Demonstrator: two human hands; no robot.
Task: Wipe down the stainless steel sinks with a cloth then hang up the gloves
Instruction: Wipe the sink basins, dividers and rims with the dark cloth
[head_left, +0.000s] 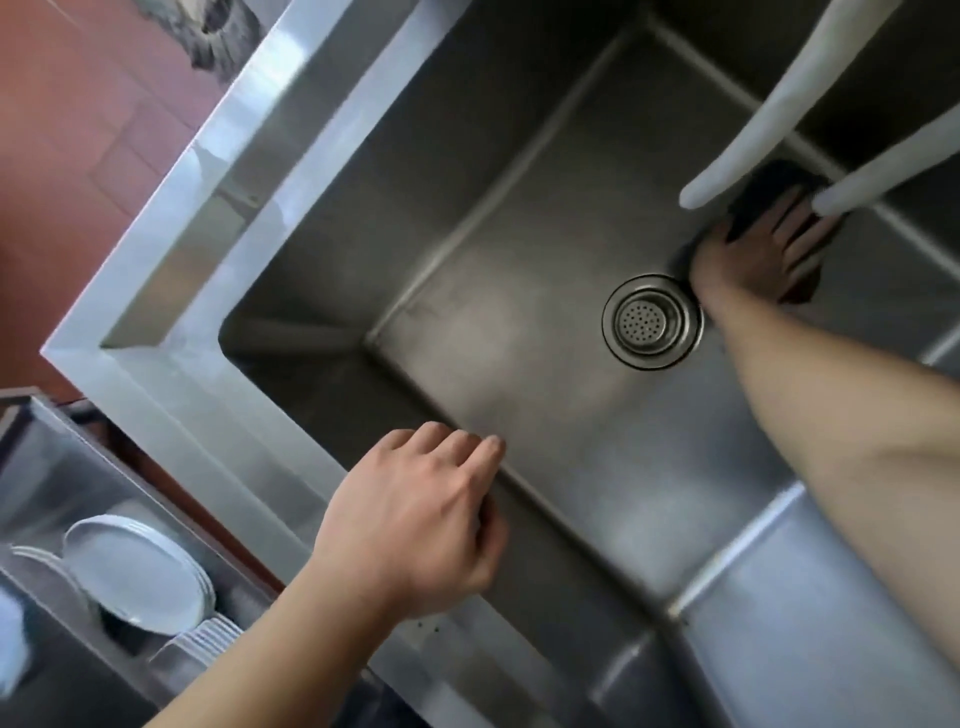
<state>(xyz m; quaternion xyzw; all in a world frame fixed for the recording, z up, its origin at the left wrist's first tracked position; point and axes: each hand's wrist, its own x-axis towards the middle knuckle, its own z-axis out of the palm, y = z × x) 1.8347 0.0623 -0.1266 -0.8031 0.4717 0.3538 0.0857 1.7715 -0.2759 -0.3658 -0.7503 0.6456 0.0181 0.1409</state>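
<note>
Hands work a stainless steel sink (519, 338) seen from overhead. The person's right hand (753, 249) reaches to the far side of the basin floor, fingers (795, 244) spread apart and pressed flat on a dark cloth (769, 182), which lies against the bottom of the far wall, just beyond the round drain strainer (652, 321). Two white spouts (769, 119) hang over the basin, their tips just above the cloth and the right hand. The left hand (415, 519) rests on the sink's near rim, its fingers (457, 447) loosely curled together over the edge, holding nothing. Below the sink's left corner, stacked white plates (135, 571) stand in a steel rack (52, 467), near a red tiled floor (78, 130). No gloves can be made out anywhere in view.
</note>
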